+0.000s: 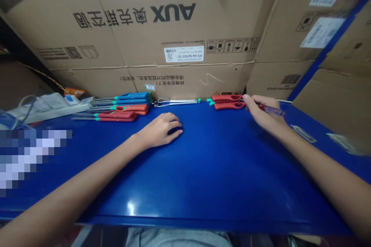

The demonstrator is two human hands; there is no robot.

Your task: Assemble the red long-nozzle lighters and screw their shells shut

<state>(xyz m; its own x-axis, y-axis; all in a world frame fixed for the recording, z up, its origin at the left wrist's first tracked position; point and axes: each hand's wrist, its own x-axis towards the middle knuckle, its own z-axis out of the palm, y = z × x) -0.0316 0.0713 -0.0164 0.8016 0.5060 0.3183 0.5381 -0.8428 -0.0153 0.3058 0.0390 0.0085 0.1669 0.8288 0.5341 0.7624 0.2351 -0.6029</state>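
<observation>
My left hand (162, 129) rests on the blue tabletop with its fingers loosely bent and thumb apart, holding nothing. My right hand (265, 114) is closed around a screwdriver (274, 111) with a see-through purple and red handle. Its fingertips reach the end of a red lighter body (226, 98); whether they grip it I cannot tell. Just in front lies a second red lighter body (228, 105). Both have green ends and no long metal tube. Between the hands, at the back, lie several thin metal tubes (182, 102) with wires.
Long-nosed lighters in blue (135, 95), orange (140, 108) and red (118, 115) lie stacked at the back left. Behind them is a white power strip (49, 110). Cardboard (139, 46) walls the back and right. A flat clear packet (304, 133) lies at right.
</observation>
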